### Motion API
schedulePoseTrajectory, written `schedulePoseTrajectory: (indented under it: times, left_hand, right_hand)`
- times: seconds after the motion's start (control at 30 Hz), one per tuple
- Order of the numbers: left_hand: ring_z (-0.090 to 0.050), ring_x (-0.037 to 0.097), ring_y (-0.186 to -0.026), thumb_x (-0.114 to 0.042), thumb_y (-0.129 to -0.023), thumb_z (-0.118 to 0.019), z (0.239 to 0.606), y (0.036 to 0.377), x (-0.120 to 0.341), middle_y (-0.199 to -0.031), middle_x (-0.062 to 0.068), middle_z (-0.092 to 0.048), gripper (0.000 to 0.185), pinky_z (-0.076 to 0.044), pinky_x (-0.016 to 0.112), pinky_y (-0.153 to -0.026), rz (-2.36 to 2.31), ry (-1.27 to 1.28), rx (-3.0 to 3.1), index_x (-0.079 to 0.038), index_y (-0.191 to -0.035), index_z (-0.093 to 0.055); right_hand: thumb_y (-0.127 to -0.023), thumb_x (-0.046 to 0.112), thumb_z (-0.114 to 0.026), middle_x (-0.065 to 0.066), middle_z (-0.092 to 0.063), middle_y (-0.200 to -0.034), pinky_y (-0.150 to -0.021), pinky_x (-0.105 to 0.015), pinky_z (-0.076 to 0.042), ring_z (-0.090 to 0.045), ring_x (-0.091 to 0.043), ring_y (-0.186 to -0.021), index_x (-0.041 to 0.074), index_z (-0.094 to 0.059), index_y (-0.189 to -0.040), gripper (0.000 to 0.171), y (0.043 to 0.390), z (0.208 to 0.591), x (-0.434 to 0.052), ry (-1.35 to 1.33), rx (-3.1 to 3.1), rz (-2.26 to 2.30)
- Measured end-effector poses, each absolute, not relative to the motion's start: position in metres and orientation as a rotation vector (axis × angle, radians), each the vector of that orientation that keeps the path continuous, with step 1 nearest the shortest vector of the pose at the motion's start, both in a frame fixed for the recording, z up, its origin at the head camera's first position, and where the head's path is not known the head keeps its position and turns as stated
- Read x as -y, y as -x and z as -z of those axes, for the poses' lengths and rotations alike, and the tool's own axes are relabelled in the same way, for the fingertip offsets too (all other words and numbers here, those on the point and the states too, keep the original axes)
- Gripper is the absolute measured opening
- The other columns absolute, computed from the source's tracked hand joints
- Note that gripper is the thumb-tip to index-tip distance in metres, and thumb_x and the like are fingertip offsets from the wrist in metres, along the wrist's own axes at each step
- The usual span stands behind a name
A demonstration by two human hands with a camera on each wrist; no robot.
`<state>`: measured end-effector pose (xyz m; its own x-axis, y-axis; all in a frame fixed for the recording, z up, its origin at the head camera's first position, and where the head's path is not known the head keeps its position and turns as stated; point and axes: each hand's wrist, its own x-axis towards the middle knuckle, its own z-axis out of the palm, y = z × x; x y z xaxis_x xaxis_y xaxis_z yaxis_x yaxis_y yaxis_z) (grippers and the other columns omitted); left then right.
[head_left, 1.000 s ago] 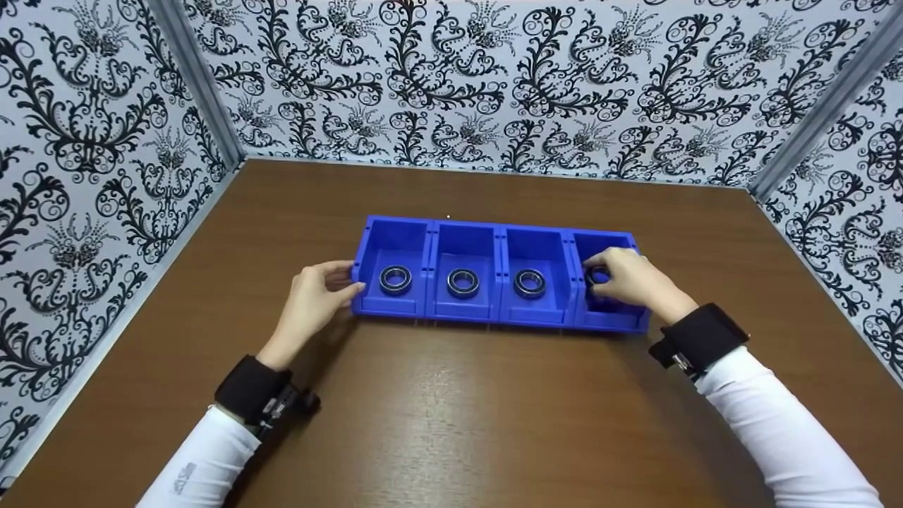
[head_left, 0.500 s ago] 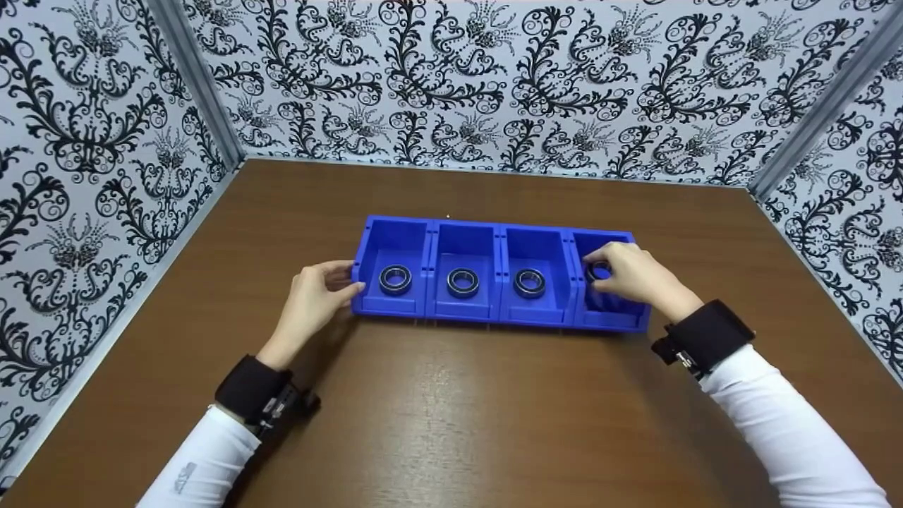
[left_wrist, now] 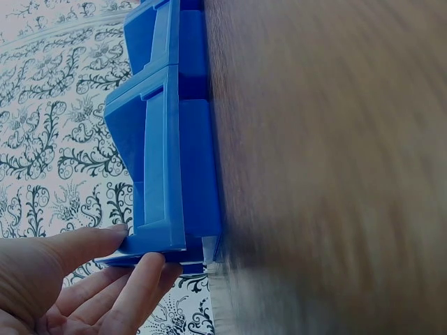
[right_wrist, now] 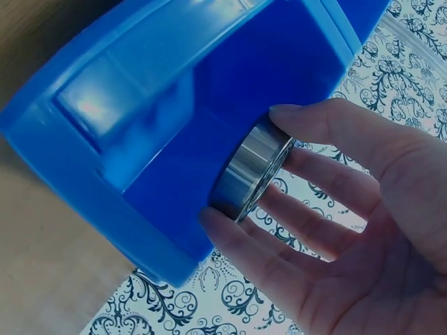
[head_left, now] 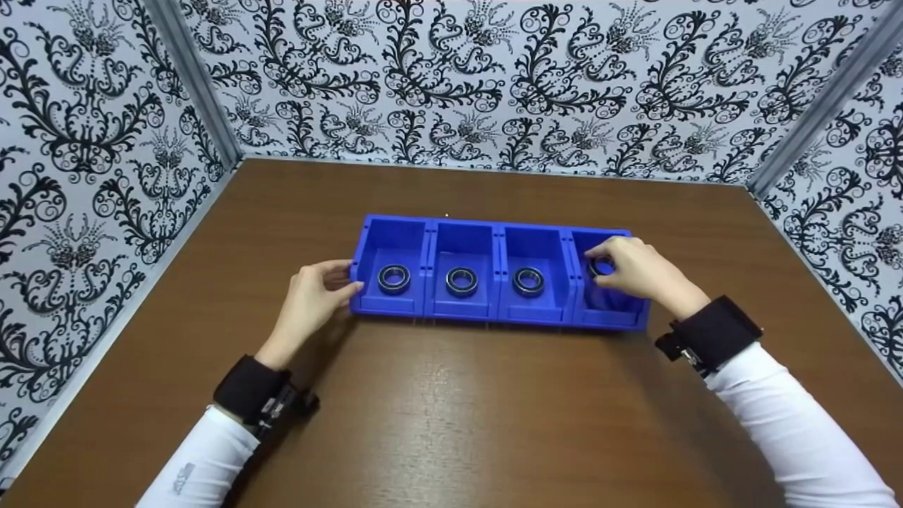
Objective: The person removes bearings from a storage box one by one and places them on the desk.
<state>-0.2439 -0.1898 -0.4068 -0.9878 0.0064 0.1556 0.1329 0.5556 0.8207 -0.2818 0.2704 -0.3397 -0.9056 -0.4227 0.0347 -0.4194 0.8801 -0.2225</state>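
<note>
Brown table (head_left: pixel 451 423), right hand (head_left: pixel 638 275) pinching bearing (head_left: pixel 600 267) over blue tray (head_left: pixel 497 319), left hand (head_left: pixel 310 300) spread against its end

bright, even overhead light with soft shadows; the left wrist view's table (left_wrist: pixel 328 167) is motion-blurred.

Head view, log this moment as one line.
right hand pinches bearing over rightmost bin | left hand steadies tray end

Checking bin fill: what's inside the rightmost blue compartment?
Nothing visible on the rightmost compartment floor. The right hand pinches a bearing above it; the hand covers part of the floor. The other three compartments hold one bearing each.
</note>
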Motion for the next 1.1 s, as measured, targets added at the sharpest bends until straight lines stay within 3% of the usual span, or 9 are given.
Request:
schedulePoseTrajectory:
  times: [0.23,0.5,0.9,1.1]
  left_hand:
    - [-0.074,0.039,-0.109,-0.007,-0.092,-0.074,0.407,0.244,0.191,-0.121,0.029,-0.072,0.043,-0.064,0.022,-0.077,1.430,0.122,2.642,0.008,-0.131,-0.064]
    - [-0.074,0.038,-0.109,-0.008,-0.092,-0.074,0.409,0.244,0.190,-0.121,0.028,-0.073,0.043,-0.062,0.017,-0.074,1.451,0.111,2.634,0.007,-0.131,-0.064]
    - [-0.074,0.038,-0.109,-0.007,-0.092,-0.074,0.409,0.244,0.190,-0.119,0.027,-0.073,0.042,-0.062,0.016,-0.074,1.442,0.117,2.630,0.007,-0.130,-0.065]
    - [-0.074,0.038,-0.108,-0.007,-0.092,-0.074,0.409,0.244,0.190,-0.119,0.027,-0.073,0.042,-0.062,0.018,-0.075,1.436,0.117,2.632,0.007,-0.130,-0.066]
  right_hand:
    - [-0.082,0.008,-0.073,-0.027,-0.070,-0.126,-0.087,-0.060,-0.054,-0.066,-0.045,-0.114,-0.006,-0.069,-0.126,0.046,0.280,0.335,-0.272,0.687,-3.034,0.341]
    - [-0.083,0.007,-0.073,-0.026,-0.071,-0.124,-0.074,-0.043,-0.046,-0.059,-0.031,-0.091,-0.005,-0.069,-0.127,0.046,0.278,0.327,-0.271,0.693,-3.031,0.342]
    - [-0.084,0.008,-0.074,-0.026,-0.071,-0.124,-0.077,-0.051,-0.051,-0.063,-0.035,-0.100,-0.004,-0.069,-0.127,0.046,0.275,0.320,-0.270,0.721,-3.036,0.337]
    - [-0.084,0.008,-0.074,-0.026,-0.072,-0.122,-0.074,-0.047,-0.050,-0.062,-0.033,-0.095,-0.004,-0.069,-0.127,0.045,0.273,0.318,-0.270,0.745,-3.046,0.324]
